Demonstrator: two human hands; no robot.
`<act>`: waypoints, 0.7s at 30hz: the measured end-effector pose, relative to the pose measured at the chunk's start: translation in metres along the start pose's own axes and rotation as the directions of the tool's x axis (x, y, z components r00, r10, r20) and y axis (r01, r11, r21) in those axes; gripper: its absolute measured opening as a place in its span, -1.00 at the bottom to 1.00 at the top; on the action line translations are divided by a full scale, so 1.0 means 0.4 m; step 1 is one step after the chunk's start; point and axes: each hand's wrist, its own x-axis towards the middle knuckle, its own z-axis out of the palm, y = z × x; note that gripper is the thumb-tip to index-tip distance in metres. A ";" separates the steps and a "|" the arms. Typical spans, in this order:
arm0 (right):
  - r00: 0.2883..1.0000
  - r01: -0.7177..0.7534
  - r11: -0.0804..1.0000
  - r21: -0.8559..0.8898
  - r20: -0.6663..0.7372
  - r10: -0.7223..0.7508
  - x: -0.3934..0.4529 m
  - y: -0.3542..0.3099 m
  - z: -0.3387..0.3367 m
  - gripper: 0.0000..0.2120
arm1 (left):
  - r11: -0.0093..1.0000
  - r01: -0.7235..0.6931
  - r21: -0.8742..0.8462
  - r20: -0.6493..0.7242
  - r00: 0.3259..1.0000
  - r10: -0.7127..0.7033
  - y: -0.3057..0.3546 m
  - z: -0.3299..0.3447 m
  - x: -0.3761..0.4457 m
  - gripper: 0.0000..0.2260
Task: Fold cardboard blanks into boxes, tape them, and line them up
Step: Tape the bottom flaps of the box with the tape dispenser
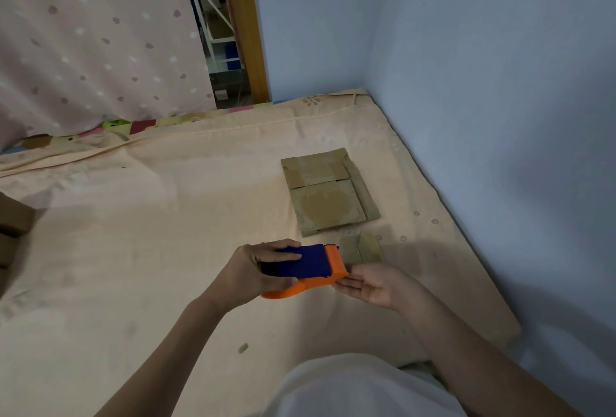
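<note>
Head view: tape dispenser held over bed

A blue-and-orange tape dispenser (301, 270) is gripped by the left hand (253, 270); the right hand (370, 285), fingers straight, is pressed under its orange nose. Flat cardboard blanks (328, 191) lie on the bed (150, 216) just beyond. The board is judged light and stiff, best taken by its edges.

I counted one blue and orange plastic tape dispenser (305, 268), one flat brown cardboard blank (328, 191) lying on the peach-sheeted bed (150, 233), and one smaller brown cardboard piece (361, 248) near it. Part of a brown cardboard stack (13, 226) showed at the left edge; I couldn't count it.
</note>
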 end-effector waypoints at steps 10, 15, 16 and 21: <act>0.989 -0.022 0.960 -0.281 -0.148 -0.020 0.000 0.001 -0.003 -0.78 | 0.994 -0.089 0.055 0.095 0.992 0.084 -0.012 0.018 -0.017 -0.61; 0.975 0.003 0.929 -0.370 -0.204 -0.084 -0.014 -0.017 -0.023 -0.84 | 0.998 -0.069 0.008 0.076 0.995 0.068 -0.014 0.041 -0.025 -0.60; 0.971 0.010 0.927 -0.375 -0.217 -0.099 -0.016 -0.018 -0.024 -0.85 | 0.998 -0.070 0.005 0.076 0.995 0.069 -0.014 0.043 -0.024 -0.59; 0.927 0.055 0.906 -0.419 -0.316 -0.202 -0.004 -0.024 -0.028 -0.89 | 0.998 -0.061 -0.020 0.076 0.995 0.063 -0.006 0.052 -0.025 -0.60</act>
